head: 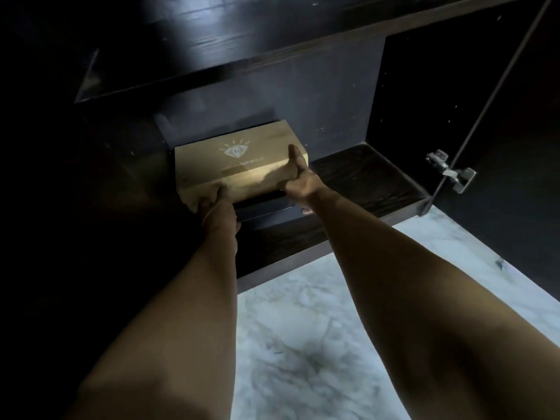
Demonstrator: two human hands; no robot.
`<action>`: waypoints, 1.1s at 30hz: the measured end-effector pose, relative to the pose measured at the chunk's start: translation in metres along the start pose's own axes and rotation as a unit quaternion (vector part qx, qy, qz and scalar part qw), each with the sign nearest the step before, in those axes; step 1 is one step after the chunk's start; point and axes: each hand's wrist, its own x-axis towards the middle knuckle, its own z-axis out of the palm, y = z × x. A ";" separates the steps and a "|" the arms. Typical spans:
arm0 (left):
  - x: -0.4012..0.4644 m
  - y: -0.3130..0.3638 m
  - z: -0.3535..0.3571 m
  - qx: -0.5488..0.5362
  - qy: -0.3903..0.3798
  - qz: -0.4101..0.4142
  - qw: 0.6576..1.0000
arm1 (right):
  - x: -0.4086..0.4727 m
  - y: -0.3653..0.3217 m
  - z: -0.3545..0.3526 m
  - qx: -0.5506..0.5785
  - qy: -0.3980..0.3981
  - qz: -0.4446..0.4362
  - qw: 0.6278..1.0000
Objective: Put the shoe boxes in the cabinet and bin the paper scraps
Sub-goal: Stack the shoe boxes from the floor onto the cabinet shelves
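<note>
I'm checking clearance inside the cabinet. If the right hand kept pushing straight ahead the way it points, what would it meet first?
The right hand grips the gold shoe box; straight ahead lies the cabinet's back panel. The box would probably touch it first, though depth is unclear.

Gold shoe box at the frame's centre

Left hand (pixel 212 201) and right hand (pixel 298 180) grip the gold shoe box (pixel 239 159) inside the dark cabinet (pixel 378 177).

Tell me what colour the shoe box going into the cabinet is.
Gold, with a pale diamond-shaped logo on its lid: the gold cardboard shoe box shows best in the head view.
</note>
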 end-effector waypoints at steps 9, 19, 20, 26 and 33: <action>-0.039 -0.061 0.026 0.227 0.004 0.163 0.960 | -0.131 0.095 -0.061 -0.180 0.091 0.041 0.979; -0.232 -0.177 0.154 0.390 -0.408 -0.015 0.826 | -0.383 0.176 -0.255 -0.231 0.286 0.243 0.898; -0.263 -0.186 0.167 0.399 -0.441 -0.010 0.804 | -0.412 0.180 -0.276 -0.226 0.323 0.259 0.882; -0.452 -0.239 0.231 0.402 -0.584 0.033 0.704 | -0.590 0.209 -0.377 -0.198 0.503 0.327 0.775; -0.573 -0.304 0.258 0.452 -0.655 0.103 0.597 | -0.740 0.291 -0.422 -0.058 0.631 0.432 0.642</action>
